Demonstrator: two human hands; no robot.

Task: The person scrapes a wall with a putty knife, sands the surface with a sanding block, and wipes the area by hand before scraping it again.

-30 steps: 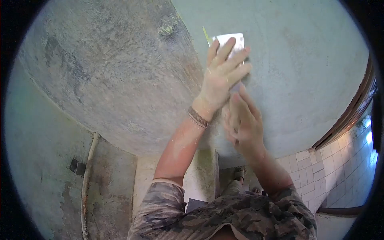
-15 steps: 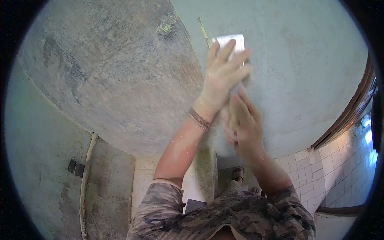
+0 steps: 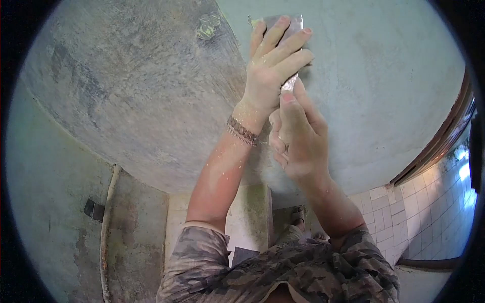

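A flat metal scraper (image 3: 294,26) lies against the pale green wall (image 3: 384,65), near the border of a bare grey plaster patch (image 3: 151,91). Spread over the blade, my left hand (image 3: 275,65) presses with its fingers apart; dust coats its skin, and a braided bracelet circles the wrist. My right hand (image 3: 303,131) is closed around the scraper's lower end, just below my left palm, thumb on top. The handle is mostly hidden by these fingers.
A yellowish-green lump (image 3: 207,27) marks the grey patch. On the left, a pipe (image 3: 107,232) runs beside a dark box (image 3: 95,211). White tiles (image 3: 389,217) and a brown curved frame (image 3: 437,141) are at the right. A sandalled foot (image 3: 298,216) shows below.
Both hands and the scraper have moved up the wall and slightly left. The blade now covers most of the thin yellow-green strip that stood out beside it.
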